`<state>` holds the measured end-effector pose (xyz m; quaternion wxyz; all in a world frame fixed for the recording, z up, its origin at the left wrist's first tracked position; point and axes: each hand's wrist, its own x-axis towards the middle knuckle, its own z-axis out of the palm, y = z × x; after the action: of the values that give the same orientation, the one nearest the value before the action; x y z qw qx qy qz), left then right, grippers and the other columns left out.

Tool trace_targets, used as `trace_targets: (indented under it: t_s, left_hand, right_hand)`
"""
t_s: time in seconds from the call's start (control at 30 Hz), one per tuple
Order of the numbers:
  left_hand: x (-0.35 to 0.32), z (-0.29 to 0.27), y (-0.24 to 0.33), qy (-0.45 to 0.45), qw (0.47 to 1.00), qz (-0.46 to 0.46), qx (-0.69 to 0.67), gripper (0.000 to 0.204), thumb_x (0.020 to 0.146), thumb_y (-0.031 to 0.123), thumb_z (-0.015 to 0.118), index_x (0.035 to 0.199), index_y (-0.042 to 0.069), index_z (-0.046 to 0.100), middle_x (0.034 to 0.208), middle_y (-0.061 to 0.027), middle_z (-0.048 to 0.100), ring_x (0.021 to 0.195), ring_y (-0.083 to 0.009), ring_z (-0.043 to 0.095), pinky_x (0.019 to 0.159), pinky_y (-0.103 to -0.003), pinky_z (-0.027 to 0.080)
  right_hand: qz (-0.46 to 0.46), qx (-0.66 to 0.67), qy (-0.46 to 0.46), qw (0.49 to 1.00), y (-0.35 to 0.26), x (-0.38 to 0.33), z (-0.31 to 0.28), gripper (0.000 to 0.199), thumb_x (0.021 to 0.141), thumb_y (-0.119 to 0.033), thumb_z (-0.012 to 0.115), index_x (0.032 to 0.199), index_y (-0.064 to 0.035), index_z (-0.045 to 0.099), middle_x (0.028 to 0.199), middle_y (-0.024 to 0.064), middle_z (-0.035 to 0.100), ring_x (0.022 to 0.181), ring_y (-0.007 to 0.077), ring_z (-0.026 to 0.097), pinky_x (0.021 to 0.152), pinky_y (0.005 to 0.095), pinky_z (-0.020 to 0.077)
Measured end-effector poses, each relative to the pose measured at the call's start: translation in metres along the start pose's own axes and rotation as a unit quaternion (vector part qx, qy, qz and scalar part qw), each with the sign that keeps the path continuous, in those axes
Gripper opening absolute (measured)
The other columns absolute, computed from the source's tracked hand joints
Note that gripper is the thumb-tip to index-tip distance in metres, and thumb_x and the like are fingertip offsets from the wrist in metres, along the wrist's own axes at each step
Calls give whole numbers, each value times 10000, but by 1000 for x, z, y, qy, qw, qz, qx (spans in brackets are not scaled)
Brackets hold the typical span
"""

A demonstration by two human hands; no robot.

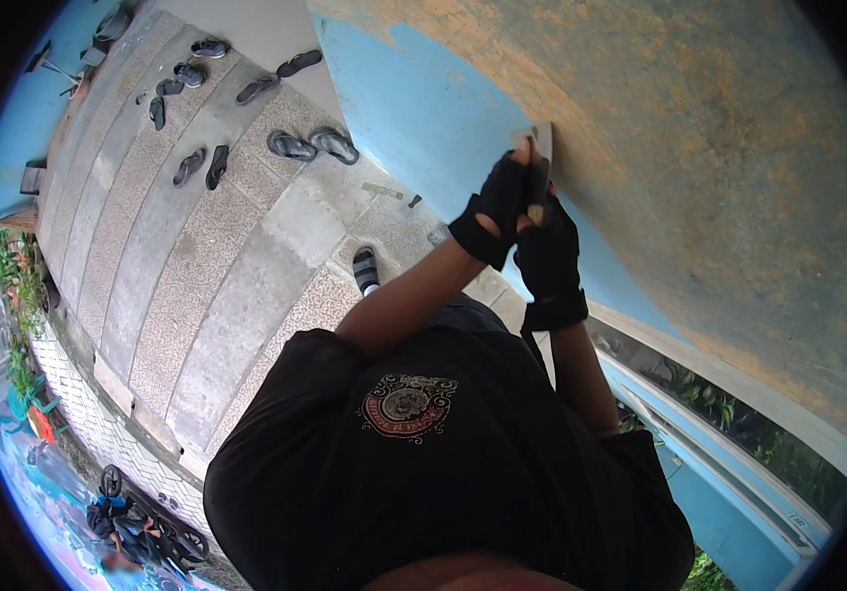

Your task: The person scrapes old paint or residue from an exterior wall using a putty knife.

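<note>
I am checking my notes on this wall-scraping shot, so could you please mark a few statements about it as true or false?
1. Both hands wear black fingerless gloves. True: the left hand and the right hand are both gloved.
2. The hands hold a paint roller. False: they grip a flat-bladed scraper pressed against the wall.
3. The wall is all fresh white. False: it is blue with large worn, orange-brown patches.
4. Sandals lie on the tiled floor. True.
5. The person wears a black shirt. True.
</note>
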<state>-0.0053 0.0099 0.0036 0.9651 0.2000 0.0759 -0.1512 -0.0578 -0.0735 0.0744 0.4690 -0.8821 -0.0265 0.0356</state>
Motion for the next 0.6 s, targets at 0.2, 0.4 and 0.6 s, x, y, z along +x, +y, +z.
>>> trace_targets:
  t_s: [0.2, 0.4, 0.6]
  left_hand:
    - [-27, -20, 15, -6, 996, -77, -44, 457, 942, 558, 567, 1037, 111, 573, 930, -59, 652, 864, -199, 651, 707, -363, 556]
    - [-79, -48, 29, -7, 991, -124, 52, 505, 957, 447, 602, 1277, 67, 513, 1217, -143, 631, 1020, -243, 649, 813, -397, 549]
    - [-111, -32, 55, 144, 966, -51, 207, 235, 964, 231, 597, 1096, 39, 564, 704, -18, 575, 634, -141, 566, 651, -279, 489]
  right_hand:
    - [-56, -16, -11, 998, -1, -22, 7, 199, 884, -94, 632, 1065, -20, 595, 686, 42, 573, 549, 139, 553, 517, 304, 444]
    - [174, 191, -113, 959, -9, -48, -48, 437, 905, -85, 610, 1330, -41, 516, 711, 6, 535, 474, 75, 472, 426, 245, 371]
    - [155, 169, -128, 965, 16, 8, -9, 485, 923, -155, 615, 1384, -74, 487, 662, 6, 543, 446, 102, 499, 414, 272, 418]
